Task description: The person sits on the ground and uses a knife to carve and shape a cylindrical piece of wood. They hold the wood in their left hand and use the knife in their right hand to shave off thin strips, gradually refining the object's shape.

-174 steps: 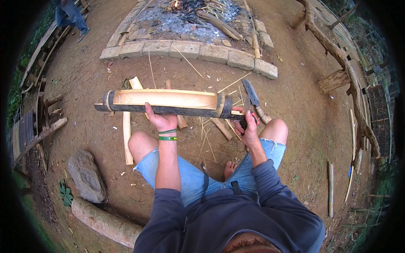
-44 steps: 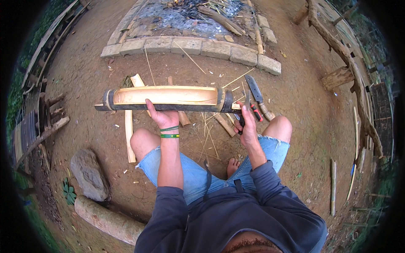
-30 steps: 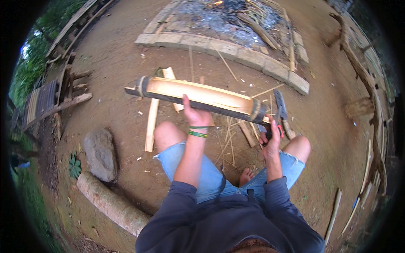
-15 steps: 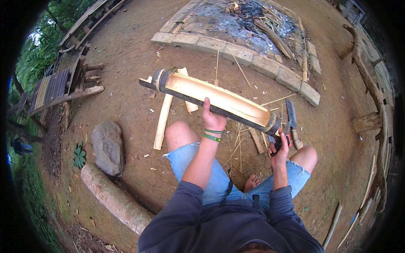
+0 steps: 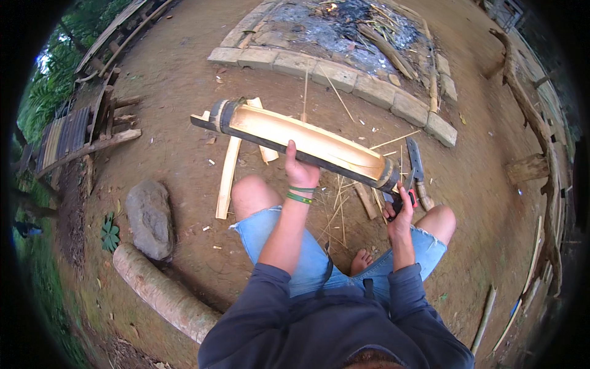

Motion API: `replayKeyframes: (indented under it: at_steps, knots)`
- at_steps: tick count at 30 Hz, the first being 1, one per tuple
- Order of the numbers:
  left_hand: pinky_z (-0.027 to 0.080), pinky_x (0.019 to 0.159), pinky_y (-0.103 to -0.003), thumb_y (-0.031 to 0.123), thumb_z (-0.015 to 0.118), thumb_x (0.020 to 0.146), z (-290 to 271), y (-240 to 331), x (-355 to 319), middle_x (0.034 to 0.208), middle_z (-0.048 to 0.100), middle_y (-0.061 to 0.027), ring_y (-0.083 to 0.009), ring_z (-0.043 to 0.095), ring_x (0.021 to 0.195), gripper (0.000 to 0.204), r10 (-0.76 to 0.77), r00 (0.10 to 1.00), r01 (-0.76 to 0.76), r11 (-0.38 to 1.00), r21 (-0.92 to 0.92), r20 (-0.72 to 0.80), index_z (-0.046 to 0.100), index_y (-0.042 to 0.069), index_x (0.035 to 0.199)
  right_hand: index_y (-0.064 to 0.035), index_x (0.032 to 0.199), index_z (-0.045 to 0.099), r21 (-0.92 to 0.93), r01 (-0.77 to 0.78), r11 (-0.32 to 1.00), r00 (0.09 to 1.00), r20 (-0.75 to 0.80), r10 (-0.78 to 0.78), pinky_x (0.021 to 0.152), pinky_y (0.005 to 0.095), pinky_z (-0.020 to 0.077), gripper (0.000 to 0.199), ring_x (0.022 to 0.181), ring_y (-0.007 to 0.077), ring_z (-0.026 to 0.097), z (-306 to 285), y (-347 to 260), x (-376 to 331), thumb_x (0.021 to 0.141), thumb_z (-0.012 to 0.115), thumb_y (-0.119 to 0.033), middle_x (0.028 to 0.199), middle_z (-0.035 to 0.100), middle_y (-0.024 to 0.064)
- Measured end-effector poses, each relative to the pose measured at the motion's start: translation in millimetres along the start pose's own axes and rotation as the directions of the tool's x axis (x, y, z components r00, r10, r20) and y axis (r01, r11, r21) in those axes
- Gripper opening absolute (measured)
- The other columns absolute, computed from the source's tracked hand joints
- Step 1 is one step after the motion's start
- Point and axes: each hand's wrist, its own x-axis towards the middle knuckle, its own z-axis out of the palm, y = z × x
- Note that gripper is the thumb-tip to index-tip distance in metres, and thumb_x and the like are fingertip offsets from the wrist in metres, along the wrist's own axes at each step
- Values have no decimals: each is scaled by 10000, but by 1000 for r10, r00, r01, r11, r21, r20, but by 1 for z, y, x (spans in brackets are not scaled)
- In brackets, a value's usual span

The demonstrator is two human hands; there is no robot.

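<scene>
A thick bamboo section (image 5: 307,140) with a long opening cut in its upper side lies slantwise in front of me, its pale hollow inside showing. My left hand (image 5: 301,168) grips it from beneath, the thumb up along the near edge. At the right end of the bamboo, my right hand (image 5: 401,215) is closed around a black-and-red handled tool (image 5: 412,197). Its metal part is small and partly hidden, so its exact kind is unclear. Just beyond that hand a machete (image 5: 415,160) with a wide dark blade rests on the ground.
Pale bamboo strips (image 5: 227,178) and thin sticks lie scattered on the dirt. A brick-edged fire pit (image 5: 332,75) with ash and charred wood is ahead. To the left are a grey rock (image 5: 149,218) and a log (image 5: 161,294); a wooden rail (image 5: 534,117) stands at the right.
The whole scene has shifted slightly left in view as my head turned. Both hands keep their holds, and the right hand with its tool has tilted a little at the bamboo's end.
</scene>
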Motion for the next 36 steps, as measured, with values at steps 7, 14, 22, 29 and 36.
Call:
replayKeyframes:
  at_steps: [7, 14, 22, 29, 36]
  knots:
    - [392, 1075, -468, 527, 717, 810, 17, 4, -3, 1358, 517, -110, -287, 509, 1237, 841, 24, 999, -22, 998, 52, -27, 381, 94, 1447, -126, 1323, 555, -49, 37, 998, 999, 13, -37, 426, 239, 299, 455, 448, 55, 338, -1, -2, 2, 956, 571, -395, 815, 552, -37]
    - [356, 1122, -492, 534, 681, 840, 11, 5, 2, 1409, 474, -153, -319, 468, 1301, 844, 27, 999, -29, 999, 33, 41, 343, 97, 1478, -110, 1314, 545, -61, 41, 997, 997, 61, -38, 441, 236, 325, 447, 494, 55, 344, 2, -8, -3, 944, 596, -356, 1043, 574, 0]
    - [368, 1119, -495, 522, 656, 872, 2, 5, 6, 1387, 496, -148, -325, 480, 1291, 785, 4, 1000, -3, 1000, -3, 17, 362, 97, 1463, -85, 1294, 544, -61, 32, 998, 997, 66, -28, 445, 242, 323, 437, 496, 55, 343, 0, -5, -9, 925, 617, -307, 1015, 579, -2]
    - [466, 1013, -423, 425, 746, 840, -20, -5, 18, 1239, 574, -96, -251, 573, 1137, 727, -128, 978, 142, 987, 77, -164, 424, 94, 1402, -82, 1282, 487, -228, -156, 961, 979, 93, 181, 441, 225, 323, 430, 483, 50, 345, -10, -1, -31, 932, 596, -307, 956, 652, 113]
    - [525, 910, -412, 363, 746, 846, -42, -50, 3, 1090, 632, -102, -254, 629, 1009, 588, -178, 948, 262, 907, 330, -263, 519, 29, 1273, -111, 1169, 455, -264, -339, 903, 926, 78, 371, 448, 211, 318, 356, 487, 40, 338, 6, 4, -84, 907, 653, -251, 939, 668, 124]
